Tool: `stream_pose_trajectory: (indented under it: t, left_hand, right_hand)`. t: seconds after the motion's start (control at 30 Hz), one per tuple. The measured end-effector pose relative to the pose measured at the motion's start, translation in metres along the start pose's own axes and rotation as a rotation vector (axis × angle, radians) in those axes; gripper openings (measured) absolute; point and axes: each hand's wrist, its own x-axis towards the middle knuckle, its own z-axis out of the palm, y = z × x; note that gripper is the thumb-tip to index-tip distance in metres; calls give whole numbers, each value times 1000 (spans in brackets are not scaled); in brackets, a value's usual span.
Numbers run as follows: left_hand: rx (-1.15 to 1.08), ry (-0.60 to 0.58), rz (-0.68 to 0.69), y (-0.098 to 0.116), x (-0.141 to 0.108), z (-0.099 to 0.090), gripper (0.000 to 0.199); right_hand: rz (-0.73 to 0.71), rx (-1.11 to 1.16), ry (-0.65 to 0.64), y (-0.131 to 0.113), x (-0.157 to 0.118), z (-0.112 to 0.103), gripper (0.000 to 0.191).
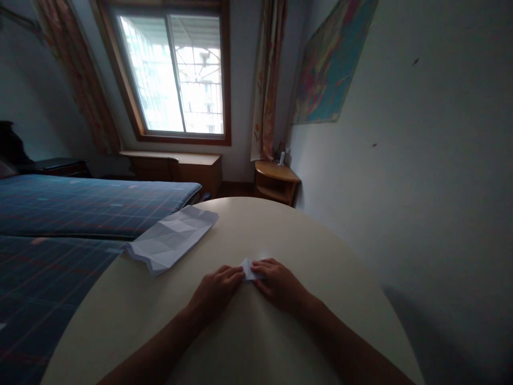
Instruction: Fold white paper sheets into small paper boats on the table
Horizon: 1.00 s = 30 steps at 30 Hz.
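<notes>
A small folded white paper (248, 270) lies near the middle of the round pale table (256, 230), between my two hands. My left hand (218, 287) has its fingers closed together on the paper's left edge. On the right side, my right hand (276, 283) grips the paper between thumb and fingers, covering part of it. The paper's peak shows between the fingertips; its lower right part is partly hidden.
Creased white sheets (172, 240) lie at the table's left edge. A bed with a plaid cover (92, 206) stands to the left, a desk (200, 159) under the window, a corner shelf (278, 171) beyond the table, and a wall (433, 187) at right.
</notes>
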Motion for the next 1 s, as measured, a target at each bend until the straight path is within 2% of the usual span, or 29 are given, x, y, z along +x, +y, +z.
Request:
stream_pose_trajectory:
  t: [0.2,0.5,0.67,0.9,1.0]
  left_hand:
    - [21,49,-29,2,2,1,30]
    - [46,53,45,-2,0,4,14]
    - [29,58,57,1,1,3,15]
    - [46,77,38,1,0,2,18]
    - [42,65,19,3,0,-1,20]
  right_hand:
    - [-21,11,5,-4,2,0,29]
    - [-35,-86,-5,-5,-1,3,30]
    - [-23,-119,-21,-6,0,1,26]
    - [-34,-45,23,-7,1,1,20]
    - [-17,24,54,-6,1,2,26]
